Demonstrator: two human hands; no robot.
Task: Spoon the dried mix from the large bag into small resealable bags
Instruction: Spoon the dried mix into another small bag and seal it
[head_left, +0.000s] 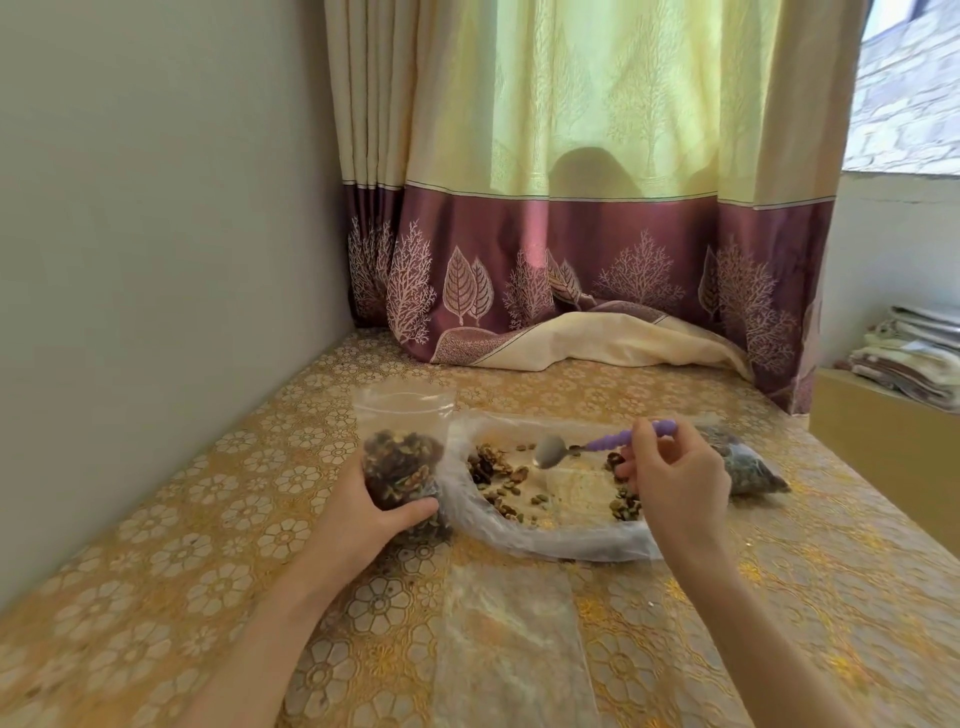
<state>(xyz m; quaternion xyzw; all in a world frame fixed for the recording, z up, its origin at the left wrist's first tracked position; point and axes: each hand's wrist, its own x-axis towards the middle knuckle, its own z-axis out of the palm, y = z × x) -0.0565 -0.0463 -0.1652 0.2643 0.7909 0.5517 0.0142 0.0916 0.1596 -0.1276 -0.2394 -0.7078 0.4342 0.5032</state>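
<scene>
So the left hand (363, 499) is wrapped around a small bag (402, 467) that's already stuffed with dried mix, holding it upright with its open top sticking up above the fingers. Right hand (675, 483) is pinching a spoon (587, 446) by its purple handle, bowl pointing toward the left hand and looking empty. Between the two hands, the big bag (545, 535) lies open with its rim rolled down, just scattered nuts and bits (496, 467) left inside. Behind the right hand there's another filled small bag (748, 467) lying on its side. Nearer than both hands, a flat empty bag (511, 634) sits on the gold flowered tablecloth (182, 561).
</scene>
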